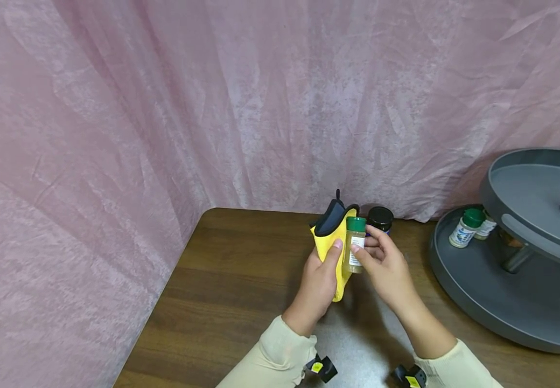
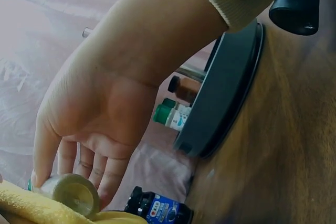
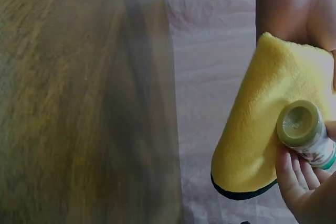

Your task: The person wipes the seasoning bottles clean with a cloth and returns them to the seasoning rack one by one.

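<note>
My left hand point(image 1: 320, 277) grips a yellow cloth point(image 1: 327, 245) with a dark grey underside and black edging, thumb on top. Against the cloth stands a spice jar point(image 1: 356, 245) with a green cap and white label, roughly upright above the table. My right hand point(image 1: 389, 269) pinches this jar from the right between thumb and fingers. In the right wrist view the glass bottom of the jar point(image 3: 297, 124) faces the camera, with the cloth point(image 3: 257, 124) spread behind it. Just behind the hands is a black-lidded jar point(image 1: 380, 216), whose blue label shows in the left wrist view.
A grey two-tier round rack point(image 1: 503, 323) stands at the right. Its lower tier bears a green-capped white-labelled jar point(image 1: 467, 228), another behind it, and a brownish jar point(image 2: 185, 88). The wooden table point(image 1: 231, 269) ends at a pink curtain point(image 1: 260, 108).
</note>
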The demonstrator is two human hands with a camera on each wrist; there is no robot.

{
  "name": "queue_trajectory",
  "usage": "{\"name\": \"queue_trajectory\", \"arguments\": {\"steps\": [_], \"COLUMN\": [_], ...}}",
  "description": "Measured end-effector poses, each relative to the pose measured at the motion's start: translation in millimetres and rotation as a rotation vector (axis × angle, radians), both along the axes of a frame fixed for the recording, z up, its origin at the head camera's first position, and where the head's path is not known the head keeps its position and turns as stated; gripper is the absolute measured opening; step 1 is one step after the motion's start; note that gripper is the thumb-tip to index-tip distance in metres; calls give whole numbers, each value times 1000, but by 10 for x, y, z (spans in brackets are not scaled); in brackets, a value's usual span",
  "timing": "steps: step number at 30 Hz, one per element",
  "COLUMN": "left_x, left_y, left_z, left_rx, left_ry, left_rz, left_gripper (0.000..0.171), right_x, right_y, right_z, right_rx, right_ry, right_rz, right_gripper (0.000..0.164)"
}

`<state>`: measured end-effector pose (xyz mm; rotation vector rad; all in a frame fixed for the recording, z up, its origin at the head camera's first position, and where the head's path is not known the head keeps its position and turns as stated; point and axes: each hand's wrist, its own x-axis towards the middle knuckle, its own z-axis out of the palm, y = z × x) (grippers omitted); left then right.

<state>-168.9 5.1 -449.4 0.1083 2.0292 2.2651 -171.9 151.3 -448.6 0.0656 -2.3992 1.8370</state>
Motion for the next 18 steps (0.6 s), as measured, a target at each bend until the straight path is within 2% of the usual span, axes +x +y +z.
{"name": "queue_trajectory", "arguments": {"steps": [5, 10, 18], "left_x": [20, 26, 44], "left_y": [30, 51, 66], "left_z": [-13, -21, -3], "left_rx": [16, 17, 11], "left_ry": [-12, 3, -16], "left_rz": [-15, -5, -19], "left_gripper": [40, 41, 40], "right_x": [-1, -10, -26], "right_y": [27, 32, 19], "right_z": [6, -8, -11], "right_rx": [-40, -31, -22], "right_ry": [24, 35, 42], "right_rz": [-17, -12, -17], "right_gripper": [52, 50, 56]}}
